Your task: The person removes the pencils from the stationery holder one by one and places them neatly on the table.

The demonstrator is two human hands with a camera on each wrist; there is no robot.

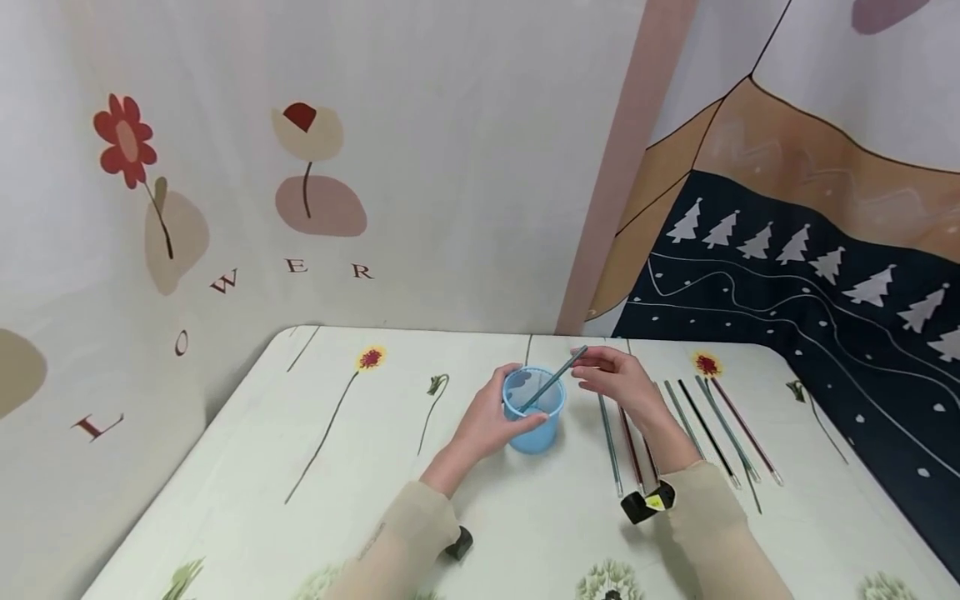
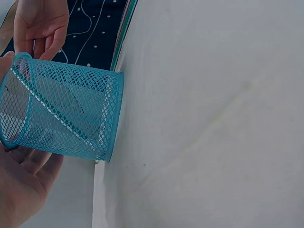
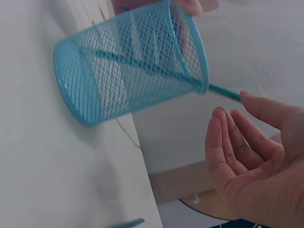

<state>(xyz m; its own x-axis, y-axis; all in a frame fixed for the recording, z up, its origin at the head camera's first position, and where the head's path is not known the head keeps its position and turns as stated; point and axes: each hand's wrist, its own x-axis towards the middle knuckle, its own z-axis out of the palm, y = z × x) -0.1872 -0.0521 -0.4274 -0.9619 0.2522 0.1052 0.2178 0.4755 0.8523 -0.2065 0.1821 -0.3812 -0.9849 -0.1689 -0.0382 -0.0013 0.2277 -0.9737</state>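
A light blue mesh pen holder [image 1: 534,433] stands on the white table, its open top facing up. My left hand [image 1: 491,417] grips it round the side near the rim, thumb towards me. In the left wrist view, fingers of the left hand [image 2: 26,183] lie along the mesh wall. A teal pencil [image 1: 555,379] leans inside the holder, its lower end near the bottom and its upper end above the rim. My right hand [image 1: 618,379] pinches that upper end with the fingertips, the other fingers loosely bent in the right wrist view.
Several more pencils [image 1: 708,429] lie side by side on the table, right of the holder and partly under the right forearm. The table covering [image 1: 225,500] carries printed flowers. Printed curtains [image 1: 465,167] hang behind the table and at its right edge.
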